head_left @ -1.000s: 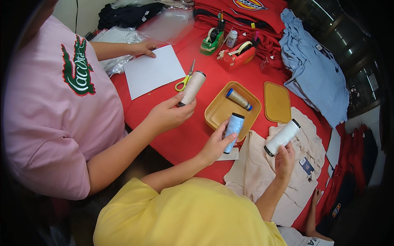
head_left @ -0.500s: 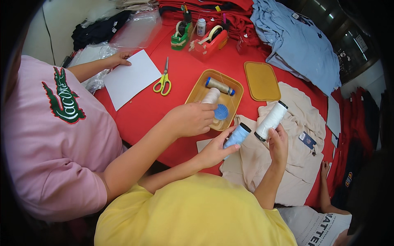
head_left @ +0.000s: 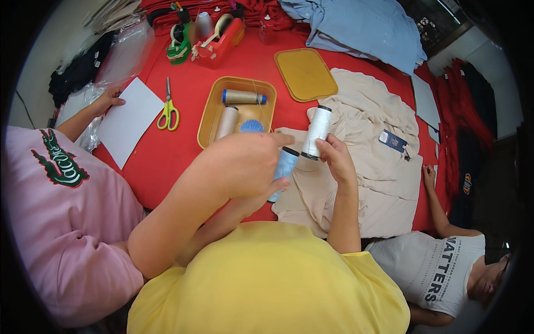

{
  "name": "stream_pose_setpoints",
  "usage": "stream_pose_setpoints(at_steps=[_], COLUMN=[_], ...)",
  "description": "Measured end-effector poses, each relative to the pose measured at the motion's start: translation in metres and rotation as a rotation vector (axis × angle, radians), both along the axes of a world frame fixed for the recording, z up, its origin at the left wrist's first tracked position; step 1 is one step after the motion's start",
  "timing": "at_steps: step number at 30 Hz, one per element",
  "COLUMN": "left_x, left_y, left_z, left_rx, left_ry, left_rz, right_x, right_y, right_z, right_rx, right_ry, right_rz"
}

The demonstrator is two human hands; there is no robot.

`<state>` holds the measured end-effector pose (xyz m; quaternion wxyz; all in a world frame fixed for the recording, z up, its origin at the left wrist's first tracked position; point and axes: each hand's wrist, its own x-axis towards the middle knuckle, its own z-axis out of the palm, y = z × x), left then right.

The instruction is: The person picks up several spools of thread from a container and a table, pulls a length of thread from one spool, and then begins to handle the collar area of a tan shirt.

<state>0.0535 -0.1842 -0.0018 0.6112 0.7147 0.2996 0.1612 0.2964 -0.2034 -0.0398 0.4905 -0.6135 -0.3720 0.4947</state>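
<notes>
My left hand point(head_left: 257, 201) is closed round a light blue thread spool point(head_left: 286, 166), partly hidden behind a co-worker's forearm. In my right hand point(head_left: 337, 160) a white thread spool point(head_left: 318, 129) with black ends stands nearly upright, gripped near its lower end. Over my left wrist reaches the pink-shirted co-worker's hand point(head_left: 253, 158), its finger pointing toward the spools. Beyond it lies a tan plastic tray point(head_left: 204, 118). Inside are a pale pinkish spool point(head_left: 227, 121), a beige spool with blue ends point(head_left: 243, 97) and a round blue ridged object point(head_left: 252, 126).
Yellow-handled scissors point(head_left: 168, 114) lie beside white paper point(head_left: 130, 119) held by the co-worker. Tape dispensers point(head_left: 218, 47) stand at the back. A tan lid point(head_left: 306, 75) and a cream garment point(head_left: 367, 167) lie to the right. Another person point(head_left: 434, 267) sits at far right.
My head view has shifted, so the table appears further left. The co-worker's hand has moved from the tray to over my left hand. Both spools stay in my hands, the white one more upright.
</notes>
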Motion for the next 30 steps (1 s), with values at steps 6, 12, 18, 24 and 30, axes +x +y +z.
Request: stream_pose_setpoints(at_steps=[6, 12, 18, 24, 30], left_x=[-0.008, -0.011, -0.012, -0.026, -0.021], left_y=[0.045, 0.036, 0.029, 0.036, 0.040], left_z=[0.072, 0.075, 0.142, 0.153, 0.160], left_rx=[1.423, 1.366, 1.453, 1.536, 1.656], left_ry=[0.581, 0.687, 0.581, 0.397, 0.274], left_rz=[-0.627, -0.224, -0.196, -0.462, -0.571], right_x=[0.001, -0.019, -0.030, -0.049, -0.037], right_y=[0.002, 0.010, 0.026, 0.060, 0.055], right_z=[0.003, 0.025, 0.030, 0.043, 0.077], right_rx=[-0.064, 0.000, 0.046, 0.108, 0.185], right_ry=[0.003, 0.242, 0.309, 0.023, 0.044], right_rz=[0.030, 0.107, 0.207, 0.388, 0.080])
